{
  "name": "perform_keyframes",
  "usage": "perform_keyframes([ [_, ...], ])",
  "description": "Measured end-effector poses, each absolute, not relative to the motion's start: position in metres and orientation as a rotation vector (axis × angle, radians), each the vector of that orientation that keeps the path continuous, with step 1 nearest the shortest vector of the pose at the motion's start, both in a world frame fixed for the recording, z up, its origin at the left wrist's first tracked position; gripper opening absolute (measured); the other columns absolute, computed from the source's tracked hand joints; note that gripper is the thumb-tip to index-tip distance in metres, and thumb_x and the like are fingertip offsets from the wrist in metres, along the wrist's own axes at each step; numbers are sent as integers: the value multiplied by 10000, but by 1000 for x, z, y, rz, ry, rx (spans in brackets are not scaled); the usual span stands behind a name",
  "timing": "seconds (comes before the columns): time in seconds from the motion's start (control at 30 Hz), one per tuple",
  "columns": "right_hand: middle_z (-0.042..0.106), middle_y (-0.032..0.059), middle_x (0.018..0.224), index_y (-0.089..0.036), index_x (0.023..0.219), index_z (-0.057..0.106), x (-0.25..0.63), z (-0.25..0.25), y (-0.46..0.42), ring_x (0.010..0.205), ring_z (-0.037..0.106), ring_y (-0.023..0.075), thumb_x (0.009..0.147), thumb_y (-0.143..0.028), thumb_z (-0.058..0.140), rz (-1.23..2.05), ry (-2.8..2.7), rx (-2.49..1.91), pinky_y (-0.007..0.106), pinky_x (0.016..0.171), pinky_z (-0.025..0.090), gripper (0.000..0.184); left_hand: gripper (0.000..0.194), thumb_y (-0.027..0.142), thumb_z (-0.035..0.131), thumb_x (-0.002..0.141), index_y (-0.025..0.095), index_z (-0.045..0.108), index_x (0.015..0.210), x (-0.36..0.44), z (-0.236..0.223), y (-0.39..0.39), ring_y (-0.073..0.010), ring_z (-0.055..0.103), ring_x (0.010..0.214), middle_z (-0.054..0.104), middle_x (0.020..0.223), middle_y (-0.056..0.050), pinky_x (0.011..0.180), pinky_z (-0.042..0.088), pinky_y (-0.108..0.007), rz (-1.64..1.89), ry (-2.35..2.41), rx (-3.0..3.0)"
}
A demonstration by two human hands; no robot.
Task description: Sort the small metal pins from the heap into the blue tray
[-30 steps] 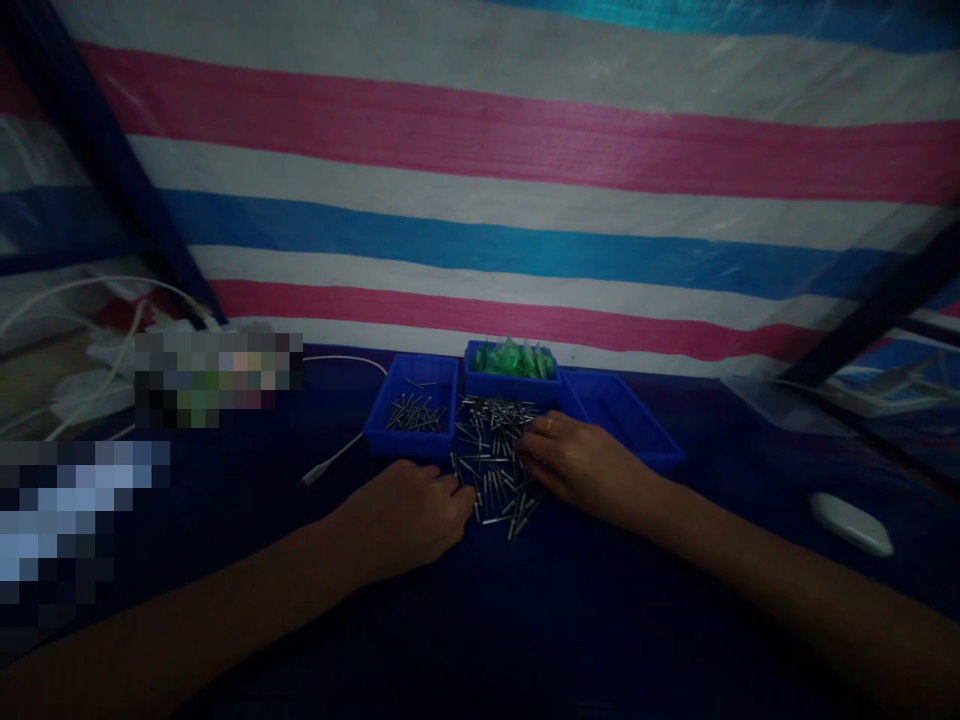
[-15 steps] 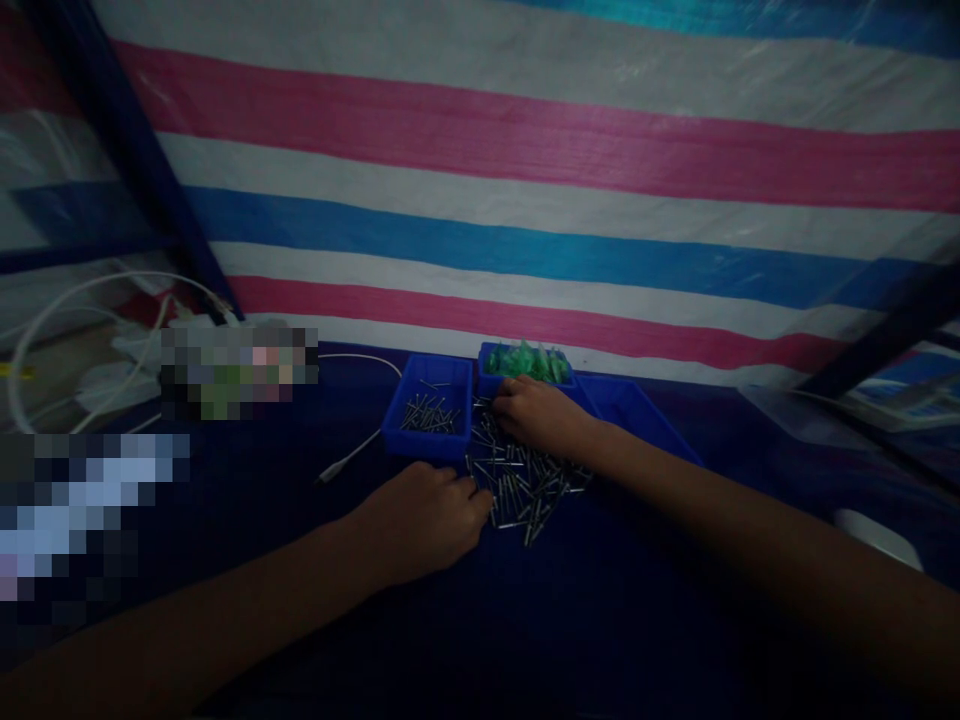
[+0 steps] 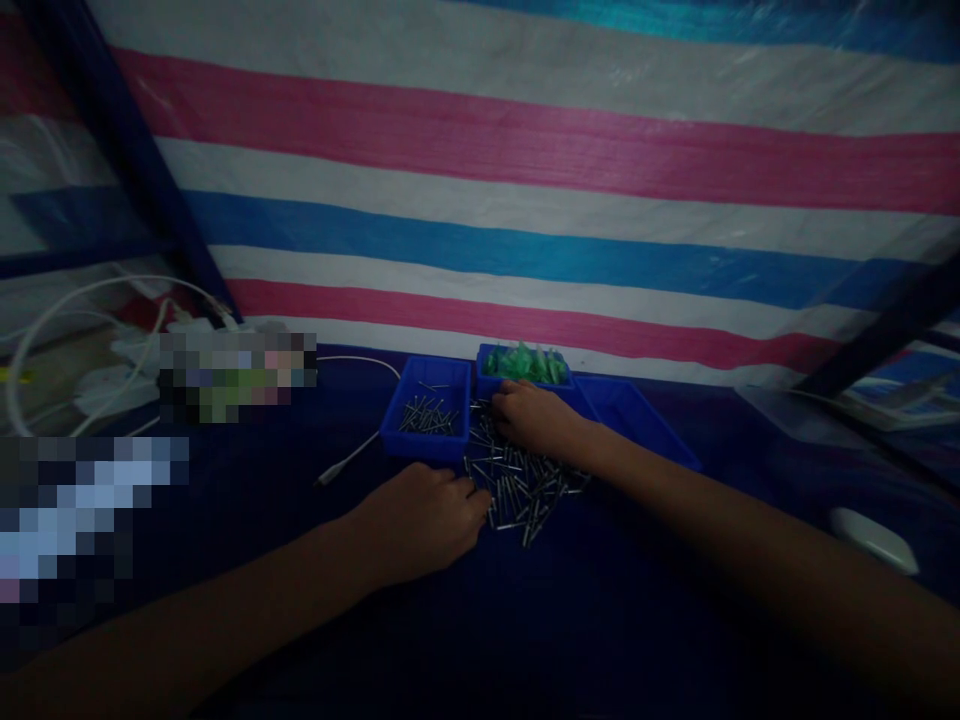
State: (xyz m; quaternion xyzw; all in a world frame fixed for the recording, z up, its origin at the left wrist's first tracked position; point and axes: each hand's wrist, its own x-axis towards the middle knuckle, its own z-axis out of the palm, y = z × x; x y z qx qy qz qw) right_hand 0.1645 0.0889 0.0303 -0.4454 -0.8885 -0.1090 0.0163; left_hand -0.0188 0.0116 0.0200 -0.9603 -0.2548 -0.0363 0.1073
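Observation:
A loose pile of thin metal pins (image 3: 514, 495), like nails or blind rivets, lies on the dark blue table. My left hand (image 3: 424, 520) rests at the pile's near left edge with its fingers curled; whatever is in them is hidden. Over the far part of the pile, my right hand (image 3: 540, 418) has its fingertips bent down and closed among the pins. What it pinches I cannot make out. Between the two hands, on the left, stands a blue bin (image 3: 426, 446) with more of these pins inside.
Behind the right hand, a small blue bin (image 3: 486, 378) holds green plastic pieces (image 3: 525, 362). Another blue bin (image 3: 637, 415) sits to the right, partly behind the forearm. A white cable (image 3: 345, 463) lies left. A white rounded case (image 3: 876, 540) is at the right. Striped sheeting (image 3: 525, 230) hangs behind.
Both hands stay almost in the same place over the pile. The view has shifted very slightly, and more of the white case shows past the right forearm.

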Motion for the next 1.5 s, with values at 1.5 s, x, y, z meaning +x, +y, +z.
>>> perform_keyframes([
  [1.5,600,118,883,-114,801,661,164,34,90,768,532,184,754,-132,495,-286,-2839,-1377,280,600,386,174,101,221,482,831,160,554,794,-20,18,13,-175,595,607,619,700,-21,509,430,-277,-92,-751,-2860],
])
